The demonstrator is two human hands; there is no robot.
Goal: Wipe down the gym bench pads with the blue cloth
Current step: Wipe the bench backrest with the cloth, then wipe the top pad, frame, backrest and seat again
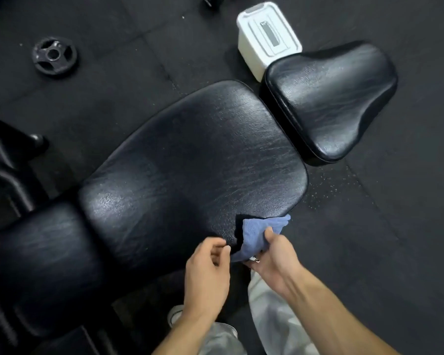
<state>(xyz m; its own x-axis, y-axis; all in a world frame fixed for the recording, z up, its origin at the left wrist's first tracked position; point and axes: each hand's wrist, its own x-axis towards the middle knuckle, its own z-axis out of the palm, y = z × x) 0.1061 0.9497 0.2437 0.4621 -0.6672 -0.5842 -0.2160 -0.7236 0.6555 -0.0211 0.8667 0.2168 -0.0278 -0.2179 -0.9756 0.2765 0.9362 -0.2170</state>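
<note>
A large black back pad (190,170) fills the middle of the view, with a smaller black seat pad (331,98) beyond it at the upper right and another black pad (41,257) at the lower left. The blue cloth (259,233) is bunched against the near edge of the large pad. My right hand (274,260) grips the cloth from its right side. My left hand (208,267) hovers just left of the cloth, fingers curled loosely near the cloth's lower corner and the pad's edge; I cannot tell whether they touch it.
A white lidded plastic box (267,34) stands on the black rubber floor behind the seat pad. A small black weight plate (54,56) lies at the upper left. Black frame tubing (8,160) runs along the left. My light trousers and shoe show below.
</note>
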